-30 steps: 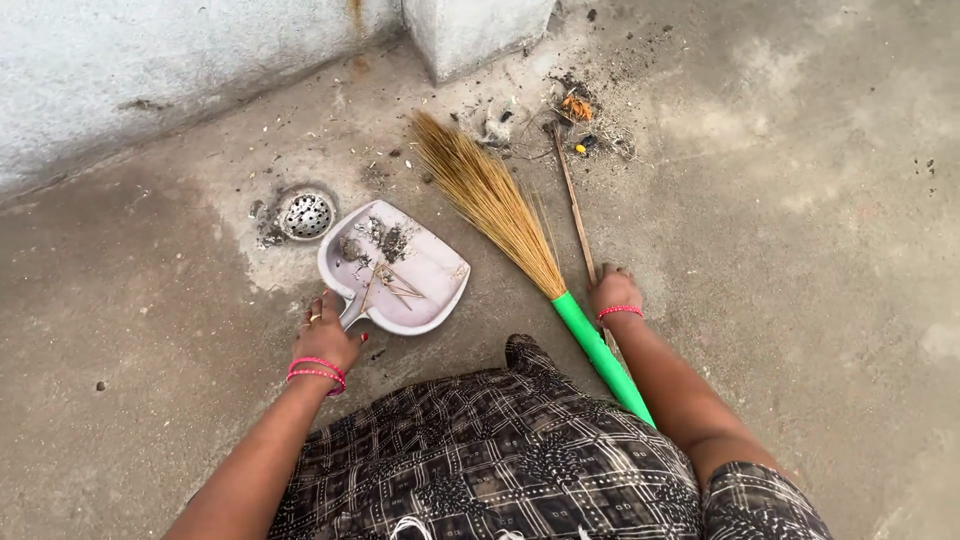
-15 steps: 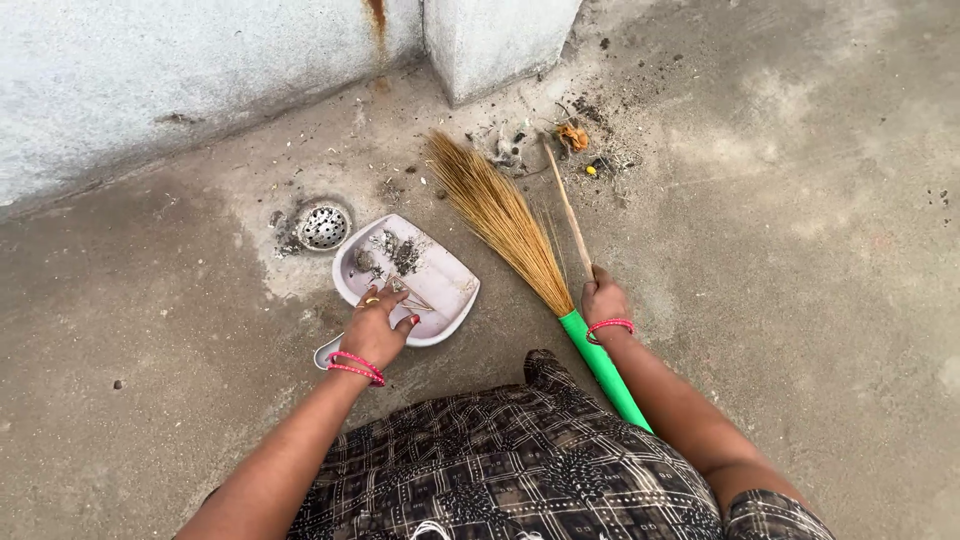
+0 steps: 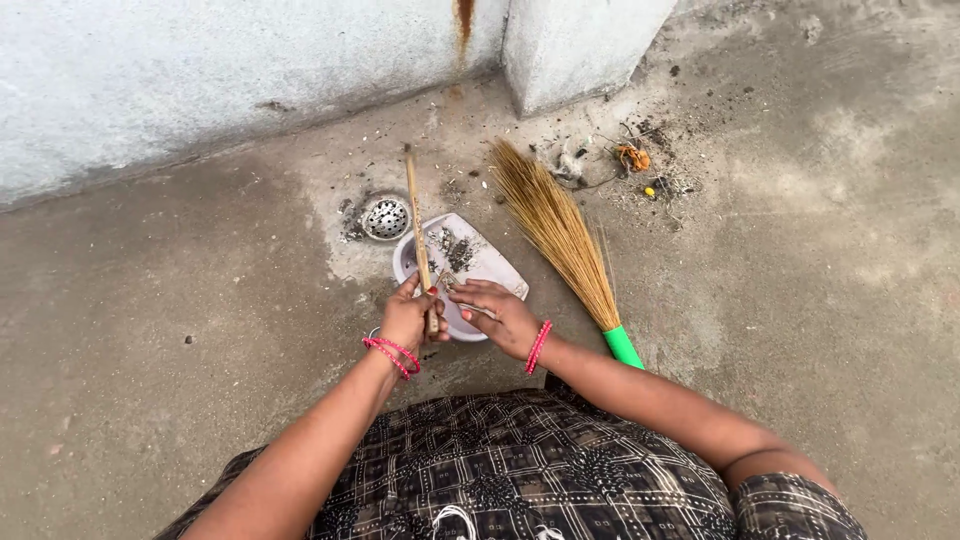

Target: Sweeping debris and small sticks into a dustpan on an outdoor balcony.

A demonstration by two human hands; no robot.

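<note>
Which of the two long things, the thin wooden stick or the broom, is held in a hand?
The thin wooden stick: the left hand grips it over the white dustpan. The straw broom with green handle lies untouched.

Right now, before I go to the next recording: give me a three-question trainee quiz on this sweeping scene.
1. True or false: the left hand grips a thin wooden stick.
2. Where does the right hand rest? A) on the broom B) over the dustpan C) on the wall
3. Which metal thing is set in the floor beside the dustpan?

Key: 1 true; 2 B; 3 the round drain cover.
</note>
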